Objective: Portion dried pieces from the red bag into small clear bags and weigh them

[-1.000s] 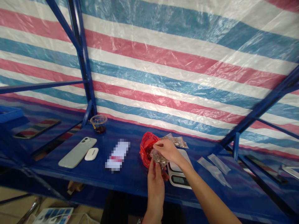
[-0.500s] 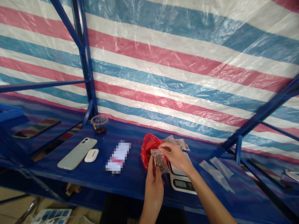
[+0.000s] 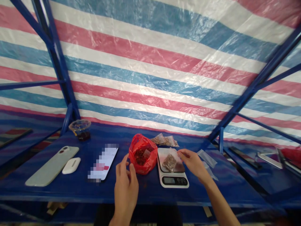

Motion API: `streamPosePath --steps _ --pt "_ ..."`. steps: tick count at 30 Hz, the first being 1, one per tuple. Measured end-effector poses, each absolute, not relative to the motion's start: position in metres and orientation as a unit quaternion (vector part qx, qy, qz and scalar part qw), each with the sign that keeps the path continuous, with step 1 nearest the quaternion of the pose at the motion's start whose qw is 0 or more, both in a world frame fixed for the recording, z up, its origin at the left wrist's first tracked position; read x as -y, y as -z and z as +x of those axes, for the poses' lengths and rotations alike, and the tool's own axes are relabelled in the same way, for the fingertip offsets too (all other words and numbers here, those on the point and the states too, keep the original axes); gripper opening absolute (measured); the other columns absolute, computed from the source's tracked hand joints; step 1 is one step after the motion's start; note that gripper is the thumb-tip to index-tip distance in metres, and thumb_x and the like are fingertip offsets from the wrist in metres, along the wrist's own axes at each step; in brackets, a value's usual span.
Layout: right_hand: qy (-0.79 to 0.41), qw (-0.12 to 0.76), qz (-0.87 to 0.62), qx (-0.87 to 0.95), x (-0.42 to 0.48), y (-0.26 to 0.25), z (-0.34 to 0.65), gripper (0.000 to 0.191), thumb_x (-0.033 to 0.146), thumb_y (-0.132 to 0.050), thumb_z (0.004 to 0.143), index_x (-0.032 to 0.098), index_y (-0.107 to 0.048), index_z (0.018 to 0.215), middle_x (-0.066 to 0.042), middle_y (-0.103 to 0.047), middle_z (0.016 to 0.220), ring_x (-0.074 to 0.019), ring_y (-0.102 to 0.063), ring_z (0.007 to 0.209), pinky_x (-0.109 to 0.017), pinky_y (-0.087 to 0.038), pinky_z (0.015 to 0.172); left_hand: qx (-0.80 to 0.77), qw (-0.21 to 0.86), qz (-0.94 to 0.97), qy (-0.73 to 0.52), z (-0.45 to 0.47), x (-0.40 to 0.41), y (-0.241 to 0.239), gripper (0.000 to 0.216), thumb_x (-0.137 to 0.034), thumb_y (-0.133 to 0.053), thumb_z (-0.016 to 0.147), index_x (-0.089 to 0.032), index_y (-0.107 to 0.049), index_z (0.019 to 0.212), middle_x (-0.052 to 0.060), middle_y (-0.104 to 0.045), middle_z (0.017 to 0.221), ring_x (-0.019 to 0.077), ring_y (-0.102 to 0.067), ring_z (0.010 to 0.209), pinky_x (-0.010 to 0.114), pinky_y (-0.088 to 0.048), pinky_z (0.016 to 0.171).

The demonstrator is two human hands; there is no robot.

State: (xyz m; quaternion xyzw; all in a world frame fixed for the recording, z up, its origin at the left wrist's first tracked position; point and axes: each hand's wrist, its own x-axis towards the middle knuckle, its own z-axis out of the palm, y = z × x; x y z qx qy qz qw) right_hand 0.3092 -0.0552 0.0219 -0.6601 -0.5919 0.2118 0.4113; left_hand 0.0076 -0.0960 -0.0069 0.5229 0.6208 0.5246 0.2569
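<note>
A small clear bag of brown bits (image 3: 169,162) lies on the white digital scale (image 3: 173,180) on the blue shelf. My right hand (image 3: 192,161) hovers at the scale's right edge, fingers loosely curled by the bag's top corner, holding nothing I can make out. My left hand (image 3: 125,183) is just left of the open red plastic bag (image 3: 142,153) of dark red-brown pieces, fingers apart and empty. More filled clear bags (image 3: 164,140) lie behind the scale.
On the blue shelf (image 3: 70,191) lie a phone face down (image 3: 51,165), a white earbud case (image 3: 71,165), a second phone with a lit screen (image 3: 103,162) and a plastic cup (image 3: 80,129). Empty clear bags (image 3: 207,158) lie right of the scale. Blue frame posts (image 3: 60,66) stand against the striped tarpaulin.
The small clear bag, held in both hands before, now lies on the scale. Both hands have let go and moved apart. The camera view has shifted right and down.
</note>
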Motion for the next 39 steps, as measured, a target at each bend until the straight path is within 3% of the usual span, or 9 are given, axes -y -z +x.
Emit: streamPosePath --steps 4,9,13,26,39 --pt "-0.113 0.459 -0.685 0.554 0.052 0.003 0.326 0.051 0.062 -0.061 0.084 0.017 -0.081 0.098 -0.014 -0.08 0.102 -0.0292 -0.068 0.084 -0.041 -0.052 0.079 -0.626 0.194 0.544 -0.524 -0.011 0.079 0.021 0.052 -0.047 -0.042 0.101 -0.017 -0.055 0.141 0.011 -0.061 0.11 0.0203 -0.062 0.072 0.043 -0.057 0.076" --pt "-0.078 0.519 -0.72 0.455 0.06 0.035 0.336 0.06 0.066 -0.051 0.088 0.015 -0.079 0.103 -0.016 -0.079 0.102 -0.0252 -0.062 0.07 -0.041 -0.051 0.073 -0.623 0.17 0.563 -0.516 -0.018 0.069 0.037 0.048 -0.045 -0.042 0.1 -0.016 -0.057 0.135 0.009 -0.061 0.103 0.0206 -0.061 0.072 0.044 -0.056 0.077" --pt "-0.083 0.544 -0.722 0.419 0.067 0.05 0.339 0.056 0.062 -0.05 0.092 0.015 -0.077 0.106 -0.016 -0.078 0.103 -0.026 -0.065 0.076 -0.04 -0.051 0.075 -0.621 0.153 0.562 -0.524 -0.019 0.068 0.041 0.045 -0.046 -0.043 0.1 -0.016 -0.059 0.131 0.008 -0.062 0.098 0.0204 -0.06 0.072 0.042 -0.056 0.075" --pt "-0.115 0.572 -0.695 0.42 0.072 0.045 0.332 0.051 0.06 -0.053 0.093 0.015 -0.077 0.101 -0.015 -0.079 0.102 -0.0281 -0.069 0.084 -0.038 -0.053 0.077 -0.645 0.067 0.586 -0.485 -0.013 0.077 0.037 0.031 -0.034 -0.045 0.096 -0.018 -0.064 0.115 0.01 -0.067 0.104 0.0221 -0.063 0.08 0.036 -0.051 0.074" --pt "-0.132 0.569 -0.683 0.438 0.074 0.043 0.33 0.05 0.061 -0.055 0.093 0.017 -0.076 0.101 -0.013 -0.079 0.101 -0.0272 -0.069 0.085 -0.037 -0.052 0.076 -0.639 0.065 0.606 -0.469 -0.013 0.078 0.042 0.025 -0.027 -0.047 0.094 -0.022 -0.064 0.112 0.008 -0.068 0.108 0.023 -0.068 0.088 0.035 -0.052 0.077"
